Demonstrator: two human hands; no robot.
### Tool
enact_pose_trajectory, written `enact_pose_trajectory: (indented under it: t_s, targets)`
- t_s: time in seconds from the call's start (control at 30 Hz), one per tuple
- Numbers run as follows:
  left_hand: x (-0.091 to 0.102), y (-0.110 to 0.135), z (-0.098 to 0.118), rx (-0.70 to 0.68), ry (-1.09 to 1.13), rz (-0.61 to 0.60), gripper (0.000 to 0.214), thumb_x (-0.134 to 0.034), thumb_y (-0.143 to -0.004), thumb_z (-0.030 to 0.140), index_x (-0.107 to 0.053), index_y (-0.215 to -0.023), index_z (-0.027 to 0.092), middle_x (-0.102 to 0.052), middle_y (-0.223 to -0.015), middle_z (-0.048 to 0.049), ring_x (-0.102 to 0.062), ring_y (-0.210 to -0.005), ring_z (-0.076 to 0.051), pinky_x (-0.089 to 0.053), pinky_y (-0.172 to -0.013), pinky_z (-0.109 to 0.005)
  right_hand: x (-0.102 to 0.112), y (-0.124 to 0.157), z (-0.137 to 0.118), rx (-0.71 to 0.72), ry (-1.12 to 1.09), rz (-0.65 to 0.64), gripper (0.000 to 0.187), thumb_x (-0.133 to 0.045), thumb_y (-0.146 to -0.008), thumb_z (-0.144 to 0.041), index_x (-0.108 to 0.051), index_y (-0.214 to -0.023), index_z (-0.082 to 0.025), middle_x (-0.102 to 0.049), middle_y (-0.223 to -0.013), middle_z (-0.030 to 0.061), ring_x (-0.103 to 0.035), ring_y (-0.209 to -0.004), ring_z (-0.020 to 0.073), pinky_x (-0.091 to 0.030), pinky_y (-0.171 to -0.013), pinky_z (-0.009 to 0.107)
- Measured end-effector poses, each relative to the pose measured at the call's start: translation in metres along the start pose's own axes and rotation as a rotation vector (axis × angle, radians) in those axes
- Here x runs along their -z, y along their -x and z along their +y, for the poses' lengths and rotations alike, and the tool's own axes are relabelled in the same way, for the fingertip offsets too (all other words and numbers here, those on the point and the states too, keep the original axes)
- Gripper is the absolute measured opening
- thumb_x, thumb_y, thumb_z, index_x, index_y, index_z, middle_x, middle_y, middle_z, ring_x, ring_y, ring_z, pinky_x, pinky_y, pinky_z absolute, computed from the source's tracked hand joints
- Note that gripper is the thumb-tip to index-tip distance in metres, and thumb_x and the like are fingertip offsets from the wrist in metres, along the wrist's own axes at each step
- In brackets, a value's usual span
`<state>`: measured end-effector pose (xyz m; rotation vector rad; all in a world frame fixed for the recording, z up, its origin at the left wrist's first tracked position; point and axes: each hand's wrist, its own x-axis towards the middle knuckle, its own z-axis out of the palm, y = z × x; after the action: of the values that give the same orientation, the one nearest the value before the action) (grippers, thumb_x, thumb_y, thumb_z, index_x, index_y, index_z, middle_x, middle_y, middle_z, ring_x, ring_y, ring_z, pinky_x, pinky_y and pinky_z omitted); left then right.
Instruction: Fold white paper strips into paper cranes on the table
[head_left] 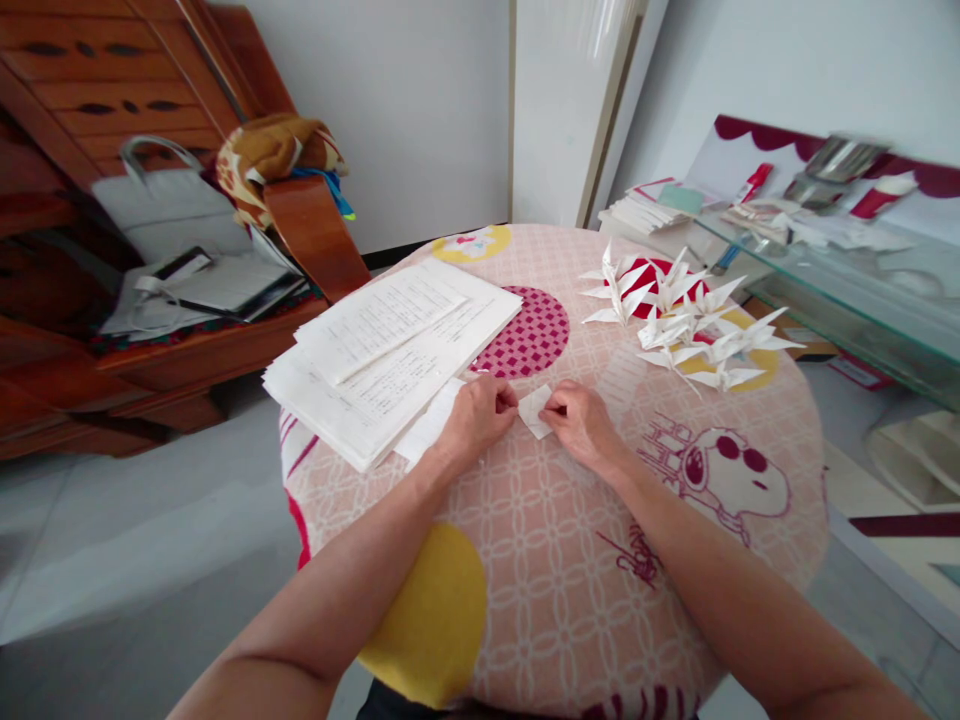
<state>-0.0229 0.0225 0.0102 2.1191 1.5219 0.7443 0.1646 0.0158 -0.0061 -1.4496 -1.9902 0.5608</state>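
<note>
A small folded piece of white paper [535, 409] lies on the round table's patterned pink cloth [525, 520], between my two hands. My left hand [478, 415] pinches its left edge with curled fingers. My right hand [583, 421] pinches its right edge, fingers closed on it. A strip of white paper [429, 424] lies under my left wrist. Several finished white paper cranes [682, 318] sit in a cluster at the far right of the table.
A thick stack of printed sheets [390, 350] lies on the table's left side. A wooden bench [150, 250] with a grey bag and papers stands left. A glass shelf [862, 270] with cups and papers stands right.
</note>
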Motion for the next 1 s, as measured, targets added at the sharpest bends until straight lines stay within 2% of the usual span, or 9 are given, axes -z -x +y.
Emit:
enact_pose_trajectory:
  t_s: [0.07, 0.13, 0.27, 0.4, 0.73, 1.0]
  targets:
    - [0.001, -0.002, -0.004, -0.061, 0.074, 0.072, 0.013, -0.061, -0.075, 0.006, -0.071, -0.077, 0.015, -0.069, -0.075, -0.0019, -0.06, -0.066, -0.012, -0.046, -0.063, -0.023, 0.001, 0.0, 0.0, 0.003, -0.008, -0.002, 0.026, -0.065, -0.076, -0.008, -0.052, -0.057, -0.019, -0.056, -0.07, 0.0006, -0.053, -0.068, 0.0154, -0.037, -0.067, 0.029]
    - [0.0, -0.002, -0.005, -0.153, 0.139, 0.094, 0.015, -0.061, -0.077, 0.006, -0.072, -0.08, 0.015, -0.071, -0.079, -0.0028, -0.061, -0.07, -0.013, -0.048, -0.067, -0.024, 0.001, 0.0, 0.0, 0.003, -0.002, -0.006, 0.026, -0.065, -0.077, -0.008, -0.052, -0.057, -0.019, -0.056, -0.069, 0.0008, -0.053, -0.069, 0.0156, -0.037, -0.067, 0.029]
    - [-0.008, 0.001, 0.0, -0.277, 0.191, -0.002, 0.015, -0.062, -0.08, 0.007, -0.073, -0.085, 0.015, -0.072, -0.088, -0.005, -0.064, -0.079, -0.014, -0.05, -0.073, -0.025, 0.001, 0.0, 0.0, -0.004, 0.029, -0.008, 0.024, -0.064, -0.077, -0.009, -0.054, -0.057, -0.019, -0.056, -0.07, 0.0014, -0.054, -0.069, 0.0161, -0.037, -0.066, 0.029]
    - [-0.013, 0.003, 0.002, -0.194, 0.142, -0.059, 0.017, -0.062, -0.078, 0.005, -0.074, -0.087, 0.014, -0.07, -0.084, -0.0043, -0.062, -0.075, -0.013, -0.049, -0.069, -0.024, 0.0, 0.0, 0.0, 0.002, 0.045, -0.004, 0.023, -0.064, -0.077, -0.008, -0.056, -0.059, -0.018, -0.056, -0.071, 0.0019, -0.054, -0.07, 0.0163, -0.037, -0.066, 0.029]
    - [-0.014, 0.0, 0.001, -0.045, 0.258, -0.031, 0.031, -0.067, -0.069, 0.004, -0.069, -0.098, 0.015, -0.07, -0.084, -0.001, -0.065, -0.072, -0.011, -0.054, -0.068, -0.022, -0.003, 0.0, 0.001, 0.039, 0.051, 0.014, 0.024, -0.063, -0.078, -0.007, -0.056, -0.058, -0.019, -0.059, -0.072, 0.0021, -0.055, -0.072, 0.0161, -0.038, -0.067, 0.028]
    - [-0.015, 0.001, 0.004, -0.036, 0.248, -0.03, 0.028, -0.065, -0.07, 0.004, -0.066, -0.097, 0.015, -0.069, -0.082, -0.0001, -0.064, -0.071, -0.011, -0.054, -0.068, -0.023, -0.004, 0.001, 0.001, 0.036, 0.053, 0.019, 0.025, -0.064, -0.077, -0.006, -0.055, -0.058, -0.019, -0.058, -0.073, 0.0026, -0.053, -0.072, 0.0165, -0.038, -0.067, 0.029]
